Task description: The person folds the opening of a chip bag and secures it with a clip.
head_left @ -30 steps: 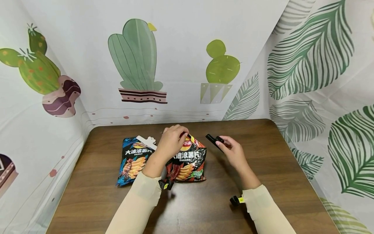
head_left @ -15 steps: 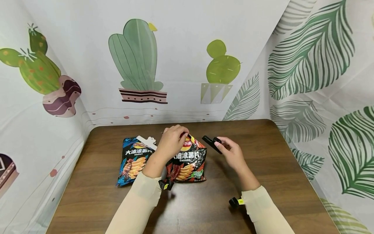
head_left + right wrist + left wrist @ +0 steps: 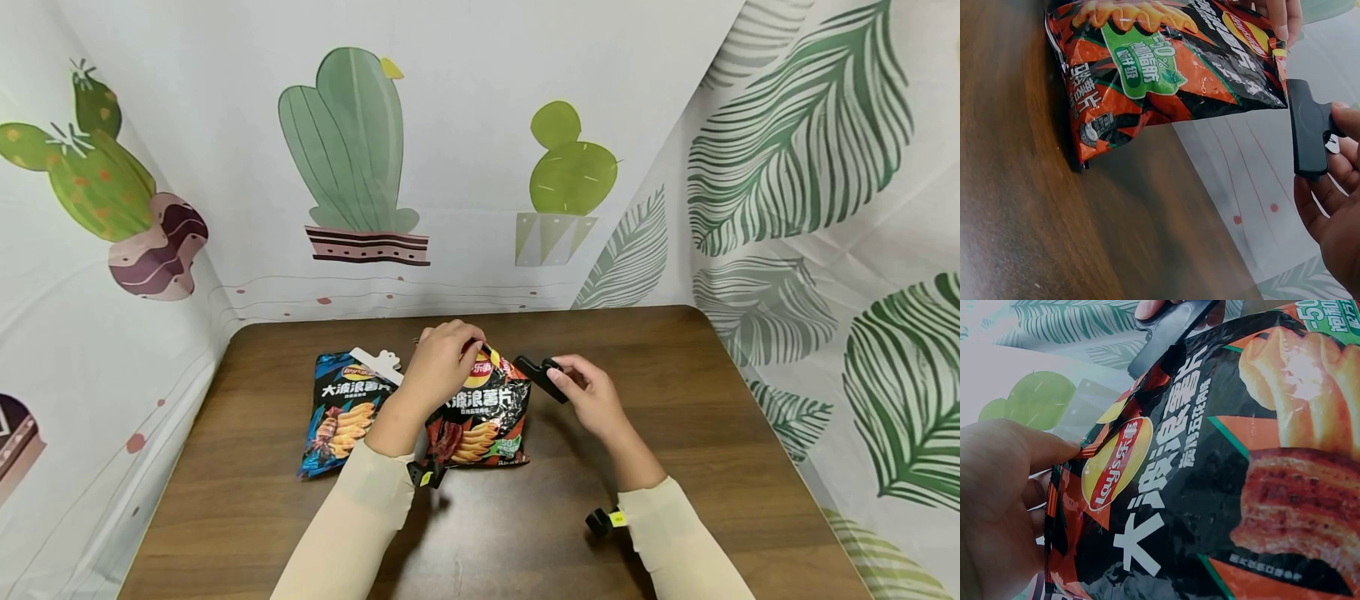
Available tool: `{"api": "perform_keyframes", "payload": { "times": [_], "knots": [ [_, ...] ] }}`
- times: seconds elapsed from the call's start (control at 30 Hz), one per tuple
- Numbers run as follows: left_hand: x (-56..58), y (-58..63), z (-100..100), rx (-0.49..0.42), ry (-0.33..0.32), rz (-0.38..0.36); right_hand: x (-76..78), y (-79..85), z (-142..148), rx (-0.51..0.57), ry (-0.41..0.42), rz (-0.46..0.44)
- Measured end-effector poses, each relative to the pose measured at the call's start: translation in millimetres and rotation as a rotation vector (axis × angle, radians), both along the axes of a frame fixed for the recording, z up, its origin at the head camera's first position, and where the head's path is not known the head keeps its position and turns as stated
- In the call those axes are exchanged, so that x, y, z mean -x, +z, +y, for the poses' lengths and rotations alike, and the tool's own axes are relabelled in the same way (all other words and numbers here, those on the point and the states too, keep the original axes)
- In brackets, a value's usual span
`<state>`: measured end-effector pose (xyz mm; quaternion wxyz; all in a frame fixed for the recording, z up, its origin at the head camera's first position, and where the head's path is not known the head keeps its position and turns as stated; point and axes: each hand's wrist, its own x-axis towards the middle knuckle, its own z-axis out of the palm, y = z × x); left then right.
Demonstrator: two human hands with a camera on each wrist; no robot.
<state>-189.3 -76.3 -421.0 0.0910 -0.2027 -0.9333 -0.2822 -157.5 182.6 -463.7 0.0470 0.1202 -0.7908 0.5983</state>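
Note:
A black and red bag of potato chips (image 3: 480,408) stands on the table, its top edge folded over. My left hand (image 3: 444,354) pinches that folded top edge between thumb and fingers, as the left wrist view also shows. In my right hand (image 3: 592,392) is a black bag clip (image 3: 1310,128), held by its handles with thumb and fingers. The clip's long bar lies right at the upper right corner of the bag. Left of the held bag lies a blue and black chip bag (image 3: 341,417) with a white clip (image 3: 378,364) across its top corner.
The brown wooden table (image 3: 517,533) extends around the bags. A white cloth backdrop (image 3: 480,167) printed with cacti and leaves rises behind the table's far edge. Each wrist wears a small black camera (image 3: 600,522).
My right hand has brought the black clip leftward and slightly down, up to the bag's right corner. My left hand has kept its pinch on the bag top.

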Motion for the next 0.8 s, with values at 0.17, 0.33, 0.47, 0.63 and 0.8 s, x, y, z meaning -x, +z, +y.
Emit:
{"api": "perform_keyframes", "payload": {
  "times": [0.17,0.33,0.47,0.63,0.8],
  "knots": [
    [0.2,-0.4,-0.1,-0.005,-0.003,0.002,0.6,-2.7,-0.9,0.027,0.009,-0.003],
    [0.6,-1.4,-0.5,-0.002,-0.005,0.006,0.4,-3.1,-2.0,0.029,0.009,-0.011],
    [0.6,-1.4,-0.5,0.002,-0.007,0.007,0.7,-3.1,-2.1,0.026,0.009,-0.009],
    [0.3,-0.8,-0.6,0.003,-0.006,0.002,1.3,-3.1,-1.8,0.024,0.013,-0.002],
    [0.4,-1.1,-0.8,0.001,-0.004,-0.003,1.4,-2.5,-2.0,0.013,0.004,-0.004]
  ]
}}
